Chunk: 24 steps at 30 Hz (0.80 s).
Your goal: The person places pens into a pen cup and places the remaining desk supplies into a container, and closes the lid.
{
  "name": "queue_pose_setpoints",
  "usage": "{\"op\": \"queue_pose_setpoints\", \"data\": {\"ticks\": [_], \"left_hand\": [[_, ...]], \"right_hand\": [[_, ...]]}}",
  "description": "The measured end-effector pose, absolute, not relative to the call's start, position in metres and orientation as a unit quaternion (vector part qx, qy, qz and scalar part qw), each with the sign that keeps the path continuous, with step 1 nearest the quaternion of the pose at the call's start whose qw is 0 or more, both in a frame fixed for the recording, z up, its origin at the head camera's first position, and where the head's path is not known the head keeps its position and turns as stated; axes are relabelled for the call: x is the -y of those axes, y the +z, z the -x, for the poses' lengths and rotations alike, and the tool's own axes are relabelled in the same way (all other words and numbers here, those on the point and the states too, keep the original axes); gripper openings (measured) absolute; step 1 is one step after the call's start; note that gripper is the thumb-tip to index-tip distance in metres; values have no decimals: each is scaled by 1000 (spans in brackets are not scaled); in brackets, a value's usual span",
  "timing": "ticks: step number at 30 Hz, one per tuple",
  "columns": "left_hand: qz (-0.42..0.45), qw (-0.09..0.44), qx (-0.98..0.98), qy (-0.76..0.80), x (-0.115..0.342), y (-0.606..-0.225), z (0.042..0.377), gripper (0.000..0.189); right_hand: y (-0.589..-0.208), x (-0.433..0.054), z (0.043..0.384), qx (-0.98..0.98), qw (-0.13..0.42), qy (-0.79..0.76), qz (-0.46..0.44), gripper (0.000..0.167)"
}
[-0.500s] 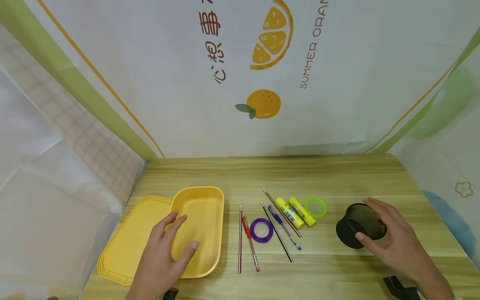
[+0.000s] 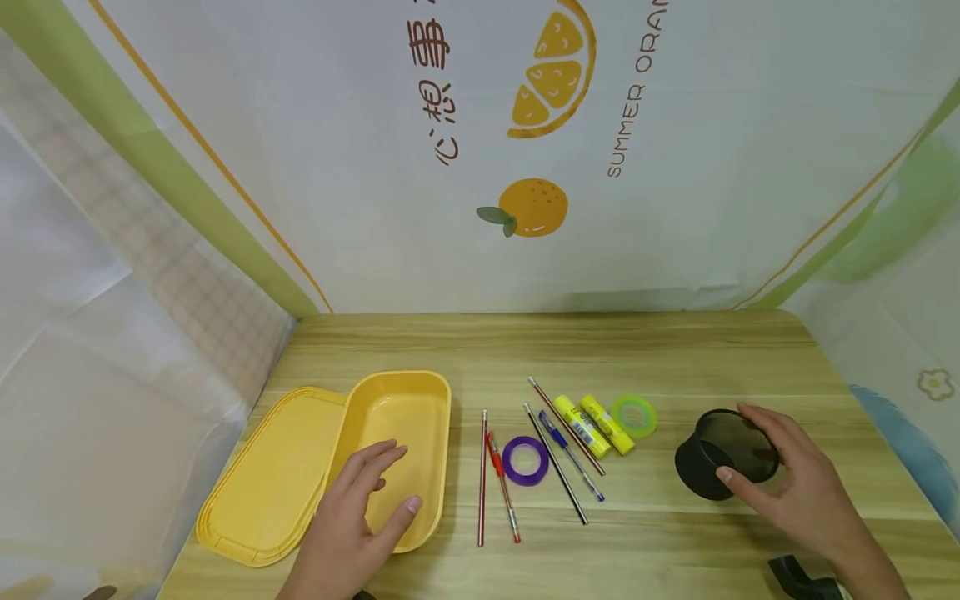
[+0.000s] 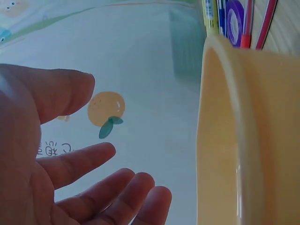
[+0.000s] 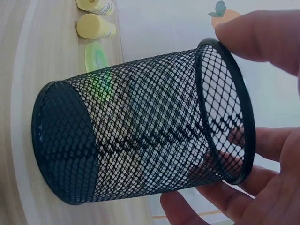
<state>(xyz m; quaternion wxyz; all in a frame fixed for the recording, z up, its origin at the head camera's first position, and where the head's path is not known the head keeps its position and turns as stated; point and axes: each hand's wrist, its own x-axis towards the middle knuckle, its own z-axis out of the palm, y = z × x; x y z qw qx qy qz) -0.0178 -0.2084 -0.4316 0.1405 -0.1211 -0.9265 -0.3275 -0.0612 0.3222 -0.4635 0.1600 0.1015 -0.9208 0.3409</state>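
My right hand (image 2: 802, 483) holds a black mesh pen cup (image 2: 705, 467) at the right of the table, thumb on one side of its rim and fingers on the other. The right wrist view shows that grip on the cup's rim (image 4: 251, 136); I cannot tell whether its base touches the table. Over the near part of a yellow plastic box (image 2: 390, 408) hovers my left hand (image 2: 360, 517), fingers apart and holding nothing. In the left wrist view the hand (image 3: 61, 140) is beside the box wall (image 3: 248, 140). The box's inside is partly hidden by this hand.
A yellow lid (image 2: 270, 475) lies left of the box. Mid-table are pencils (image 2: 482, 483), a red pen (image 2: 502, 487), a blue pen (image 2: 570, 454), a purple tape roll (image 2: 512, 477), two yellow glue sticks (image 2: 583, 427) and a green tape roll (image 2: 618, 417). Printed cloth (image 2: 375, 250) hangs behind.
My left hand has shifted right and slightly nearer the table's front over the box. The right hand keeps its hold on the pen cup, nearly in place. The head view has shifted slightly.
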Motion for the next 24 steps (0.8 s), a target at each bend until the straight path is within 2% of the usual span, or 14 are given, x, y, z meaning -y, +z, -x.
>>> {"op": "queue_pose_setpoints", "data": {"ticks": [5,11,21,24], "left_hand": [[157,142,911,-355,202,-433,17,56],[159,118,891,-408,191,-434,17,46],[177,103,864,-460,179,-437,21,41],[170,80,857,-479,174,-437,21,40]], "right_hand": [[-465,-325,61,923,146,343,-95,97],[-463,-326,60,926,129,344,-86,99],[-467,-327,60,916,138,367,-86,99],[-468,-327,60,914,141,370,-86,99]]}}
